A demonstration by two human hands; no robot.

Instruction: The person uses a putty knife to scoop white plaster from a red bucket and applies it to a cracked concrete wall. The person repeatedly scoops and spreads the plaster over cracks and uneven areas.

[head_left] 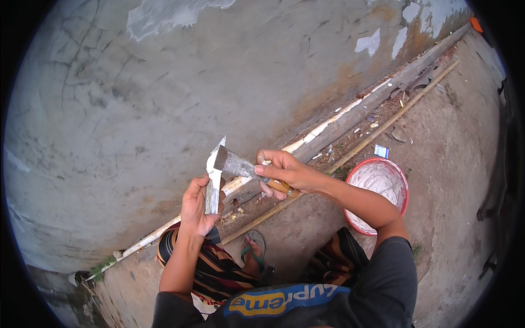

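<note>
My left hand (201, 210) grips a narrow flat metal blade (211, 197), held upright, with white paste (213, 167) along its upper part. My right hand (281, 172) is closed round the wooden handle (280, 187) of a putty knife, whose wide metal blade (235, 162) points left and meets the paste on the held piece. A red-rimmed basin (375, 164) with pinkish-white paste (377, 186) inside stands on the ground beside my right forearm.
A cracked grey wall (136, 109) with white patches runs diagonally, with a ledge (361, 115) along its foot. A long bamboo pole (404, 106) lies alongside on the dirty concrete ground (448, 180), among small litter. My sandalled foot (252, 251) is below my hands.
</note>
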